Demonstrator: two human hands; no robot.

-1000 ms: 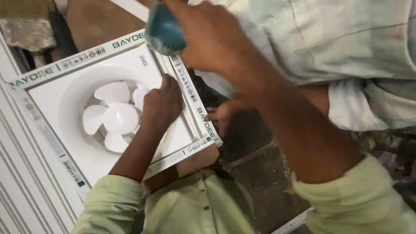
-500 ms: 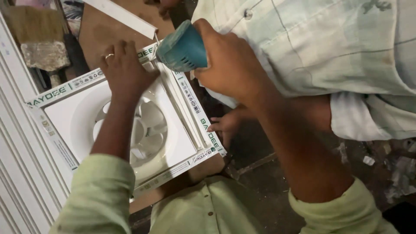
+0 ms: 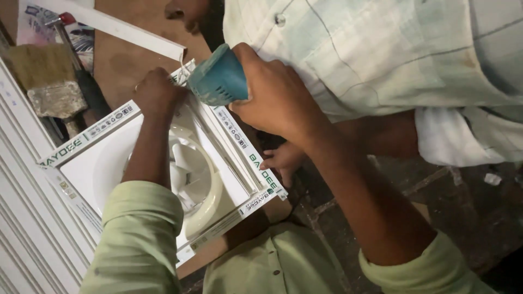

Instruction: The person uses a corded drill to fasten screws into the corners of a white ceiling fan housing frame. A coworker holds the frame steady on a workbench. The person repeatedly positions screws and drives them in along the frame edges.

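Head view: the landmark is the white square exhaust fan (image 3: 103, 163), its frame edged with printed tape and its pale blades showing in the round opening. The right hand (image 3: 278, 98) is wrapped tight around the teal power tool (image 3: 218, 76), whose nose sits at the fan's far corner. The left hand (image 3: 158, 92) rests curled on that same far corner, just beside the tool, pressing on the frame; whether it grips anything there cannot be told. A second person in a pale checked shirt (image 3: 370, 54) leans in beyond the fan's right edge, and that person's hand (image 3: 280, 160) touches this edge from below. Left of the fan lie a worn paintbrush (image 3: 49, 81) and white ribbed panelling (image 3: 27, 218); a white strip (image 3: 120, 27) lies beyond the far corner
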